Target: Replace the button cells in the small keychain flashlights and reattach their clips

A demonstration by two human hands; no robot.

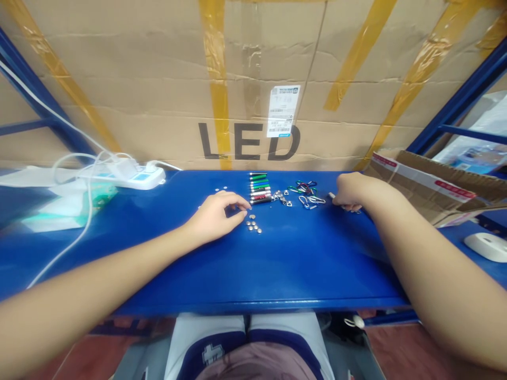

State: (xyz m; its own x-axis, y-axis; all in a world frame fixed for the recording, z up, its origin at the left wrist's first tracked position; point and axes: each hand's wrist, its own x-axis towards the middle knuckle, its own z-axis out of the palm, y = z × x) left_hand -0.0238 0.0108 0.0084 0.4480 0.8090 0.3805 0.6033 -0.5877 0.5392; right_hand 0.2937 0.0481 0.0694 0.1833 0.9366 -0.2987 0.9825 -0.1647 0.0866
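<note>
My left hand (217,215) rests on the blue table with its fingers curved and a gap between thumb and forefinger. Its fingertips are beside a row of small metal tubes (259,188) in green, silver, red and black, like mini torches. Just right of that hand lie several round silver button cells (251,224). Small metal clips (282,197) sit right of the tubes, and coloured carabiners (307,188) lie beyond them. Farther right, my right hand (350,191) is closed and low over the table; a small silver piece (331,196) shows at its fingertips, otherwise hidden.
A large cardboard box marked LED (158,105) stands behind the blue table (257,274). At left are a white power strip (148,178), cables and a green-white packet (71,206). An open carton (420,184) and a white device (487,246) are at right.
</note>
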